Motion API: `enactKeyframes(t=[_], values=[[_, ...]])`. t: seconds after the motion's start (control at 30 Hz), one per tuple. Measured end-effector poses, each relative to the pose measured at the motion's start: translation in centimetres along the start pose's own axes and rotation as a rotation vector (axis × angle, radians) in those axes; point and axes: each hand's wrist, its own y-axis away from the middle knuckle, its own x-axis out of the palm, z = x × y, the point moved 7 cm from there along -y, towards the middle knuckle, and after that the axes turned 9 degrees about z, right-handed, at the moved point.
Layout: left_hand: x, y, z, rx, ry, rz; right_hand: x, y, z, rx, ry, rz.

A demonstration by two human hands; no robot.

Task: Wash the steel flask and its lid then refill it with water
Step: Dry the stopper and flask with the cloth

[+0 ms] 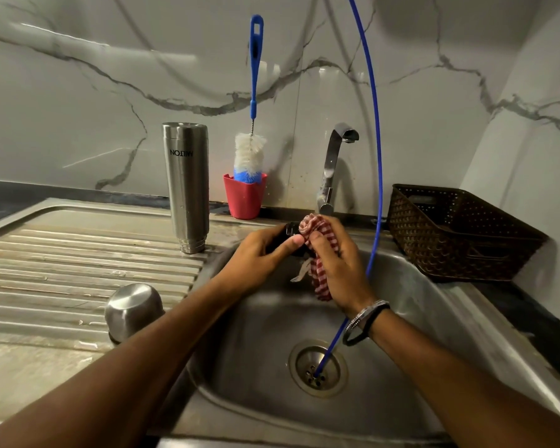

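The steel flask (187, 185) stands upside down, mouth on the ribbed drainboard (78, 263), left of the sink. Its steel outer cap (133, 310) sits inverted nearer me on the drainboard. Over the basin, my left hand (265, 257) grips a small black lid part (291, 230), mostly hidden by my fingers. My right hand (340, 266) holds a red-and-white checked cloth (317, 240) bunched against that black part, with the cloth's tail hanging down.
A steel tap (332, 166) rises behind my hands; no water is visible. A red cup (244, 197) holds a blue bottle brush (255, 92). A thin blue tube (374, 156) drops into the sink drain (317, 368). A brown basket (456, 231) sits right.
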Motion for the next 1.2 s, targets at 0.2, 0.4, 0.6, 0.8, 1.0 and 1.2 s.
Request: enactKeyframes(t=[0.2, 0.4, 0.6, 0.8, 1.0, 1.2], values=[[-0.3, 0.1, -1.6, 0.232, -0.386, -0.086, 0.4, 0.7, -1.1, 0.380, -0.513, -0.044], [0.5, 0.0, -0.2, 0.144, -0.435, -0.183, 1.0, 1.0, -2.2, 0.499, -0.586, -0.005], [1.0, -0.3, 0.6, -0.177, 0.154, -0.183, -0.6, 0.2, -0.4, 0.068, 0.035, -0.025], [2.1, 1.0, 4.1, -0.620, 0.713, 0.017, 0.4, 0.4, 0.5, -0.205, 0.695, 0.211], [4.4, 2.8, 4.6, -0.857, 0.948, 0.275, 0.6, 0.8, 1.4, -0.468, 1.066, 0.216], [3.5, 2.0, 4.1, -0.767, 0.949, 0.112, -2.4, 0.3, -1.1, -0.073, 0.539, -0.065]])
